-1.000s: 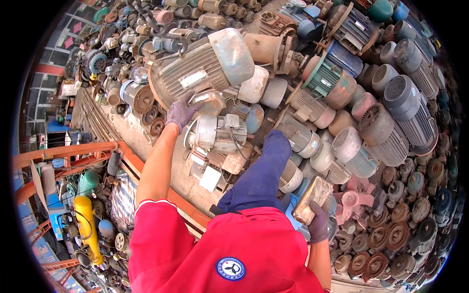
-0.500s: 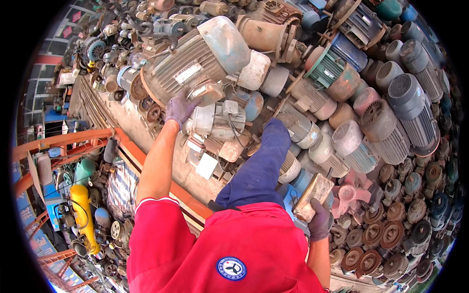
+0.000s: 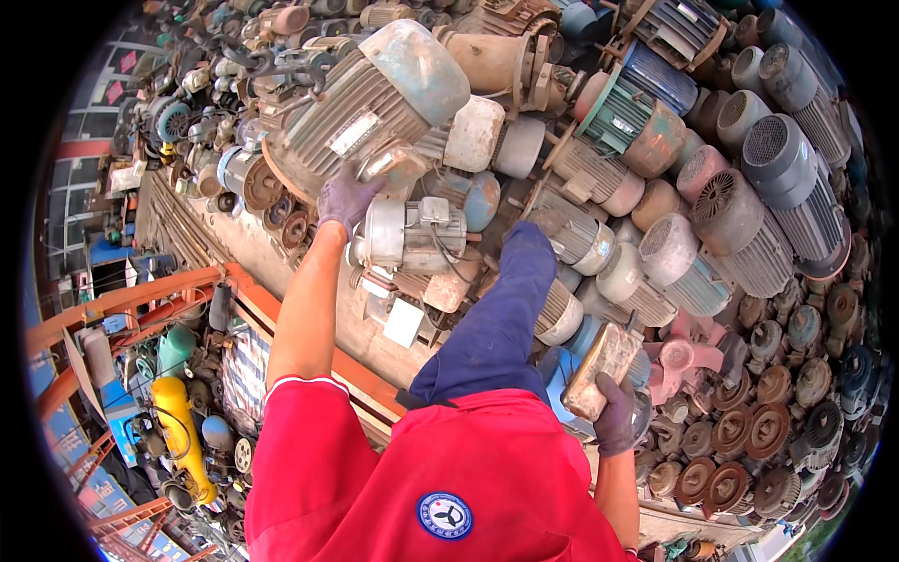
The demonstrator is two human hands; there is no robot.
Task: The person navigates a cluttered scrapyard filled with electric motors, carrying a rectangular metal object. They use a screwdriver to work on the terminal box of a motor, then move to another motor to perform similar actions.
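At four o'clock the right hand grasps a worn, box-shaped piece — a pink bladed wheel lies just beyond it, towards three. At ten o'clock the left hand has its fingers at a rusty box by the big ribbed motor — whether they grip, I cannot tell. A silver motor sits just beside, at eleven.

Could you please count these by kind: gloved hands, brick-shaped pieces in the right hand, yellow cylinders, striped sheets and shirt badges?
Gloved hands: 2 (left hand, right hand)
Brick-shaped piece in right hand: 1
Yellow cylinder: 1
Striped sheet: 1
Shirt badge: 1
Total: 6
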